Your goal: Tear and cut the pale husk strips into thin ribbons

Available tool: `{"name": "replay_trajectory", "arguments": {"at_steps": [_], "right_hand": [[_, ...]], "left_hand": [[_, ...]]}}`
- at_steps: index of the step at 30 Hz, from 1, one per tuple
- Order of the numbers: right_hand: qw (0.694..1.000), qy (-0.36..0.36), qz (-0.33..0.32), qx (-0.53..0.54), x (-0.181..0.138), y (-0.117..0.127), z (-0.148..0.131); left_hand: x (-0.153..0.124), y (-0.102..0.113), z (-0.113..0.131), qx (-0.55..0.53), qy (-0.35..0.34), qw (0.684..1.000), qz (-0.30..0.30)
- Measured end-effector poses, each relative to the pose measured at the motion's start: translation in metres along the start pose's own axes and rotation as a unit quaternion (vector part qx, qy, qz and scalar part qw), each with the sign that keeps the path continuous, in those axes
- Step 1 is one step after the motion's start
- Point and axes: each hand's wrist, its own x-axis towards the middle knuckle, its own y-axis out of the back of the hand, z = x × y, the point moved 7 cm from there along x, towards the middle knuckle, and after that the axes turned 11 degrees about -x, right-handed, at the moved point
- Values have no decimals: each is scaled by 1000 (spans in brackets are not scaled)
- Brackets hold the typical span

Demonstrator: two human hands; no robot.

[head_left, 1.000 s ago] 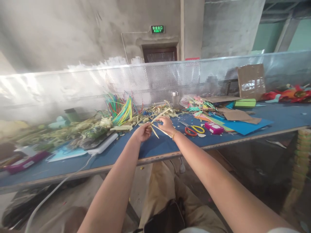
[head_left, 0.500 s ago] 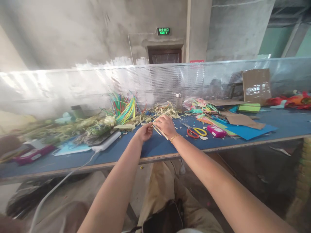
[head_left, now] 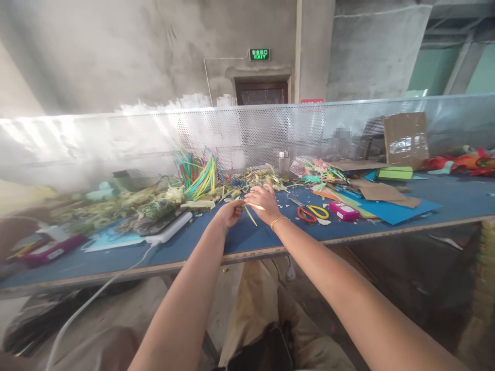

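Over the blue tabletop [head_left: 247, 242], near its front edge, my two hands meet. My left hand [head_left: 232, 212] is closed, its thumb and fingertips pinching the end of a thin pale-yellow strip [head_left: 250, 216]. Part of the strip hangs down between the hands, and another part runs under the right palm. My right hand [head_left: 265, 202], with a gold bracelet at the wrist, has its fingers bent over the same spot. The fingertips partly hide how the strip is gripped. Scissors [head_left: 311, 212] with red and yellow handles lie to the right of my right hand.
Coloured pipe cleaners [head_left: 199, 178] stand behind my left hand, beside heaped pale-green strands [head_left: 150, 206]. A white power strip [head_left: 170, 228] lies left. Rightward are a magenta box [head_left: 344, 210], a blue sheet [head_left: 406, 211] and cardboard [head_left: 382, 191]. A jar [head_left: 284, 162] stands behind, before a perforated screen [head_left: 263, 129].
The strip's loose end has swung lower between my hands, and the long piece above the right hand no longer shows. Both hands stay nearly in place; the camera view has shifted slightly.
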Motion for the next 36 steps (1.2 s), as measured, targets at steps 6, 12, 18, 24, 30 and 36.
{"name": "replay_trajectory", "arguments": {"at_steps": [6, 12, 18, 24, 30, 36], "right_hand": [[995, -90, -16, 37, -3, -9, 14], [983, -154, -33, 93, -9, -22, 29], [956, -226, -12, 187, -11, -30, 42], [878, -291, 20, 380, -13, -51, 52], [832, -302, 26, 465, -13, -56, 49], [813, -284, 1, 509, -9, -47, 38]], "left_hand": [[0, -3, 1, 99, -69, 992, -42], [-1, -11, 4, 185, -139, 968, -93], [-10, -22, 8, 178, -175, 962, -115], [-18, -26, 22, 224, -275, 931, -90], [-20, -27, 27, 231, -300, 924, -54], [-17, -20, 23, 188, -243, 951, -28]]}}
